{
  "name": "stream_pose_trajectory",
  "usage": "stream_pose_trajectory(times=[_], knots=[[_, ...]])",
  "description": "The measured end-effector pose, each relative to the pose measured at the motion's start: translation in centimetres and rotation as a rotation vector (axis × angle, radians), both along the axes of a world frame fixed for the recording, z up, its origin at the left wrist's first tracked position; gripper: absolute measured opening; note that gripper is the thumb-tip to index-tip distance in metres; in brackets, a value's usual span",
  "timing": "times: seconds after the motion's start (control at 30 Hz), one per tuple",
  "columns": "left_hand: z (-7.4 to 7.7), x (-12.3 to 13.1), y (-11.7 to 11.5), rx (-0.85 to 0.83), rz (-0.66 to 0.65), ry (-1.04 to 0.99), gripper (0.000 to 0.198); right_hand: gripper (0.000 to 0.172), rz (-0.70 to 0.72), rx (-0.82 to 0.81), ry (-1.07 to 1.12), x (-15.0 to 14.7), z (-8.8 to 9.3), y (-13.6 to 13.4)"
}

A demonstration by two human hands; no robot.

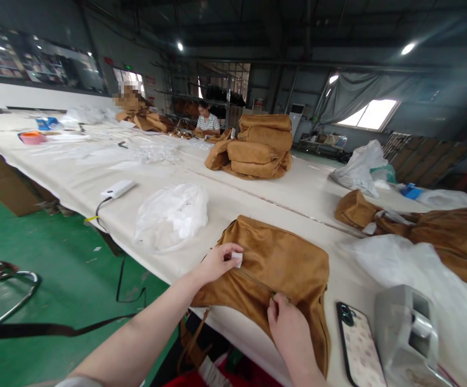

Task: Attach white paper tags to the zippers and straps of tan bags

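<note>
A tan suede bag (281, 263) lies at the near edge of the long white table (233, 204). My left hand (217, 262) rests on the bag's left end with its fingers pinched round a small white piece (237, 259). Lower on the bag's front, my right hand (287, 325) is closed at the zipper line, pinching what looks like the zipper pull (274, 295). A strap of the bag hangs over the table edge.
A phone in a patterned case (358, 349) and a grey tape dispenser (410, 330) lie right of the bag. Crumpled clear plastic (172, 215), a white power bank (118, 189), a stack of tan bags (259, 148) and more bags (438, 231) are on the table. A person sits far back.
</note>
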State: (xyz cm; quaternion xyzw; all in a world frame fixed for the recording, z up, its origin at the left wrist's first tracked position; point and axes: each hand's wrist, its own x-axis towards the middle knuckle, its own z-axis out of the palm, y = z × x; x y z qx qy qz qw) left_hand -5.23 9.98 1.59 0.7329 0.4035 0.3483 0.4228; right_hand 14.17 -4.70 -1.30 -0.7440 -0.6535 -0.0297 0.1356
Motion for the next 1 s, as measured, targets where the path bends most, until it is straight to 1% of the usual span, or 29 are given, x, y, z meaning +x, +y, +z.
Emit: stream_pose_trajectory(times=[0.07, 0.1, 0.2, 0.3, 0.37, 0.5, 0.67, 0.73, 0.83, 1.0], knots=[[0.6, 0.3, -1.1, -0.04, 0.028, -0.035, 0.027, 0.027, 0.036, 0.071, 0.098, 0.7, -0.6, -0.9], [0.9, 0.6, -1.8, -0.064, 0.023, -0.048, 0.026, 0.03, 0.039, 0.107, 0.143, 1.0, -0.8, -1.4], [1.5, 2.3, -4.5, -0.143, -0.076, -0.034, 0.022, 0.037, -0.001, 0.199, 0.215, 1.4, -1.2, -2.4], [1.4, 4.3, -6.9, -0.191, -0.183, 0.037, 0.02, 0.043, -0.041, 0.264, 0.207, 1.4, -1.1, -2.7], [1.0, 5.3, -7.7, -0.193, -0.202, 0.095, 0.018, 0.046, -0.052, 0.297, 0.199, 1.3, -1.0, -2.7], [0.3, 6.4, -7.9, -0.167, -0.172, 0.21, 0.02, 0.047, -0.047, 0.335, 0.233, 1.3, -0.7, -2.4], [0.1, 7.2, -7.6, -0.146, -0.124, 0.301, 0.012, 0.047, -0.028, 0.362, 0.266, 1.5, -0.7, -2.3], [0.1, 7.5, -7.6, -0.138, -0.123, 0.316, 0.011, 0.046, -0.02, 0.355, 0.265, 1.5, -0.8, -2.3], [0.0, 8.1, -7.8, -0.138, -0.113, 0.324, 0.014, 0.043, 0.001, 0.345, 0.233, 1.2, -1.1, -2.4], [-0.9, 8.7, -7.9, -0.189, -0.093, 0.281, 0.018, 0.042, 0.027, 0.349, 0.151, 0.8, -1.6, -2.5]])
